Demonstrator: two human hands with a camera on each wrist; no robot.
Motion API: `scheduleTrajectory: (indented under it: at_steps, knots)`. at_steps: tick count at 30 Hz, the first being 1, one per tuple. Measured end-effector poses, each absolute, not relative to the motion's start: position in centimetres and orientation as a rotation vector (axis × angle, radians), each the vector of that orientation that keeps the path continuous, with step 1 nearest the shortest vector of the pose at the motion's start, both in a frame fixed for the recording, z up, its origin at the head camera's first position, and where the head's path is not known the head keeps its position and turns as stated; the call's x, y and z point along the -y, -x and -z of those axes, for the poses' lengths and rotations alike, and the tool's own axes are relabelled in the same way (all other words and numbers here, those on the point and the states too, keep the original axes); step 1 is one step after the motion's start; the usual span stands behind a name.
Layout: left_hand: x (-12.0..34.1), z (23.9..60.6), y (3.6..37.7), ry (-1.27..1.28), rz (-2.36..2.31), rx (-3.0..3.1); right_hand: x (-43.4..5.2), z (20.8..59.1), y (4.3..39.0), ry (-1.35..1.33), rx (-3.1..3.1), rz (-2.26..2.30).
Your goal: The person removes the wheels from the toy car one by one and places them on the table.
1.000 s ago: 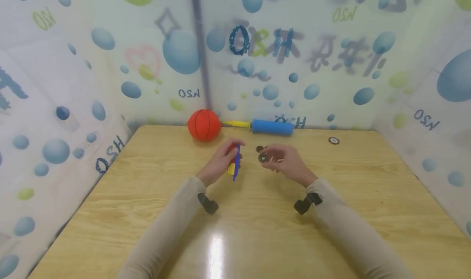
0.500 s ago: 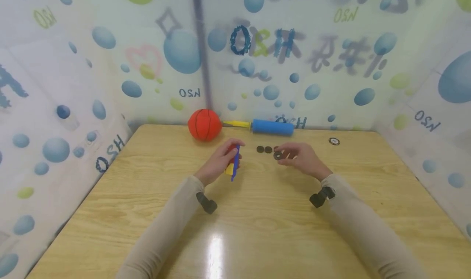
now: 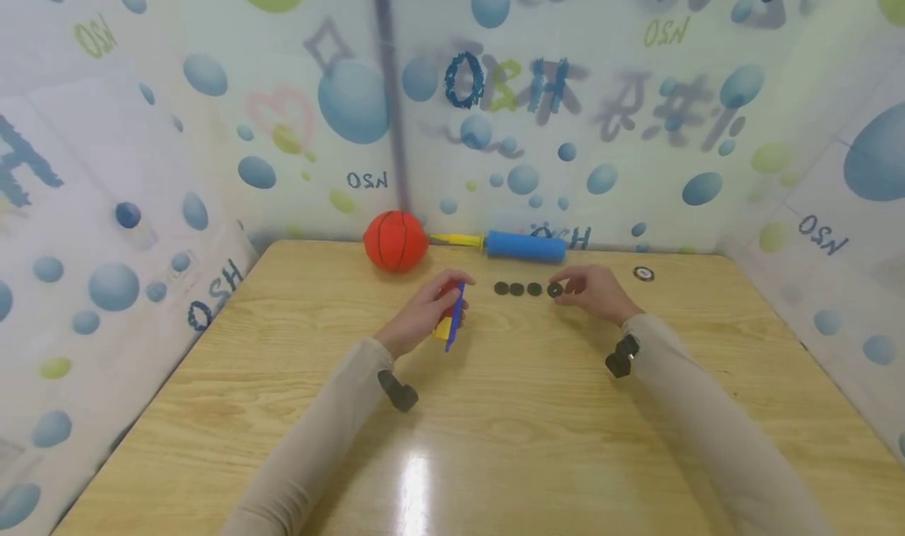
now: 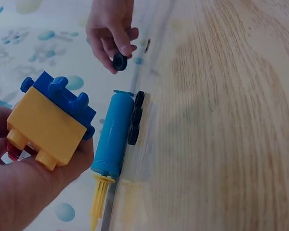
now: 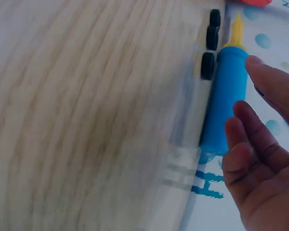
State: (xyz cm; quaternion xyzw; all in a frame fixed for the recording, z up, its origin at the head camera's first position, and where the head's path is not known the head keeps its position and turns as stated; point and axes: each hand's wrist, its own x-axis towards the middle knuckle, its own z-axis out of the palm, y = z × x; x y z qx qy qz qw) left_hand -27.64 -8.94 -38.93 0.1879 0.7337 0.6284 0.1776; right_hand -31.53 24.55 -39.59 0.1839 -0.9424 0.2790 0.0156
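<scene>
My left hand [image 3: 424,312] holds a small assembly of toy building blocks [image 4: 48,125]. It has a yellow block, a blue base with round knobs and a bit of red, partly hidden by the fingers. Off to the right, the thumb and fingertips of my right hand [image 3: 597,292] pinch a small black toy wheel [image 4: 119,61]. Three matching black wheels [image 3: 517,289] stand in a row on the table just left of that hand. In the right wrist view the pinched wheel is mostly hidden by the fingers.
Along the back edge of the wooden table [image 3: 495,426] lie a red toy basketball [image 3: 396,241] and a blue hand pump [image 3: 525,246] with a yellow nozzle. A poker chip [image 3: 643,273] lies farther right. Patterned sheets enclose the back and sides.
My right hand has moved rightward along the row with a wheel, uncovering the wheels to its left. My left hand stays nearly in place with the block assembly.
</scene>
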Motion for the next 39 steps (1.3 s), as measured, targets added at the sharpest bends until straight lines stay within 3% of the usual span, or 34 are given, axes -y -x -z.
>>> scheduleTrajectory:
  at_steps: [17,39]
  knots:
    - [8.6,38.7,27.4,-0.521,-1.749,-2.072,-24.5,42.0,35.4,-0.374,3.028,-0.854]
    - [8.5,38.5,27.2,-0.555,-1.710,-2.074,-23.8,41.7,34.8,-0.307,3.079,-0.816]
